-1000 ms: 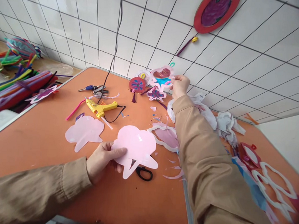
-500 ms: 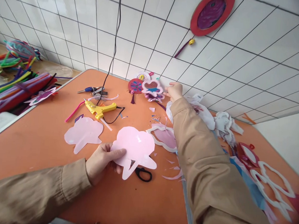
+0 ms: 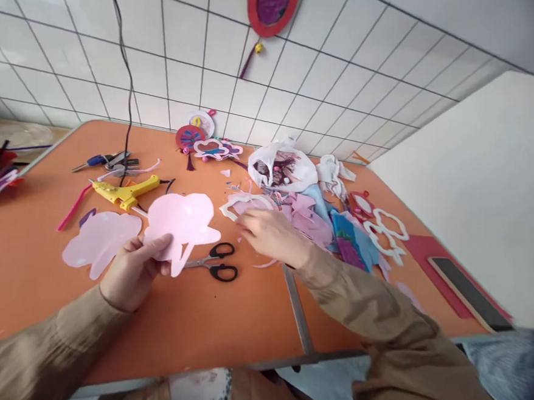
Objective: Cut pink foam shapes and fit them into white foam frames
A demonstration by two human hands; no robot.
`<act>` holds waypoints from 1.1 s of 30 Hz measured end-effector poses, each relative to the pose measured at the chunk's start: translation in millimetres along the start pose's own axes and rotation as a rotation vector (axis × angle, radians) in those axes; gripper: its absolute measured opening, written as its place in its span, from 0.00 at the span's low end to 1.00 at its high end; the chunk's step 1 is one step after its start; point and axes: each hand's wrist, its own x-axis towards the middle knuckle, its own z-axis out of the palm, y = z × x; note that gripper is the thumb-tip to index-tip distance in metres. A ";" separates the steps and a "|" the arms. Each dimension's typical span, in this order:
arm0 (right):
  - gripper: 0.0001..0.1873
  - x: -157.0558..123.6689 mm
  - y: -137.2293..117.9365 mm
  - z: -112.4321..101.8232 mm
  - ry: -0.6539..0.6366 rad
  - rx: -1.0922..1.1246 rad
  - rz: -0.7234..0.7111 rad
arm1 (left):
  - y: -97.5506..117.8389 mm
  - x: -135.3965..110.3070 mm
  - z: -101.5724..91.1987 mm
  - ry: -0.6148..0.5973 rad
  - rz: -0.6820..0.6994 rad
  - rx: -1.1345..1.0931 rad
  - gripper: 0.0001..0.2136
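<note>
My left hand [image 3: 132, 267] grips a pink cloud-shaped paper cutout [image 3: 181, 218], thumb on top and fingers beneath. A second pink cutout [image 3: 99, 240] of similar shape lies flat on the table to its left. Black-handled scissors [image 3: 221, 262] rest partly under the held cutout. My right hand [image 3: 271, 234] hovers over the table with its fingers curled together, at the near edge of a white cloud-shaped outline [image 3: 230, 208] that has pink material inside. Whatever its fingertips hold, if anything, is hidden.
A yellow glue gun [image 3: 125, 191] and keys [image 3: 118, 162] lie at the left. Finished ornaments [image 3: 191, 138] sit by the tiled wall. A white plastic bag [image 3: 303, 166], pink scraps [image 3: 309, 218], white outlines [image 3: 386, 233] and a phone [image 3: 466, 293] spread to the right.
My right hand has come back from the ornaments by the wall toward the white outline. My left hand still holds the pink cutout. The view has turned to the right.
</note>
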 end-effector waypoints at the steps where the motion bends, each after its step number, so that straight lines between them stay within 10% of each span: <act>1: 0.09 -19.0 2.3 -5.6 -0.027 -0.028 0.003 | 1.2 0.7 0.5 0.003 0.014 -0.015 0.16; 8: 0.30 -88.7 62.4 -31.7 0.002 -0.291 0.230 | 1.9 6.7 3.4 0.041 0.064 -0.061 0.09; 16: 0.10 -80.3 127.9 -46.9 0.041 -0.091 0.504 | 0.3 15.7 4.6 0.004 0.158 -0.085 0.03; 33: 0.19 -97.4 81.0 -60.2 0.046 -0.140 0.589 | -1.3 44.3 -4.1 -0.008 0.431 0.113 0.03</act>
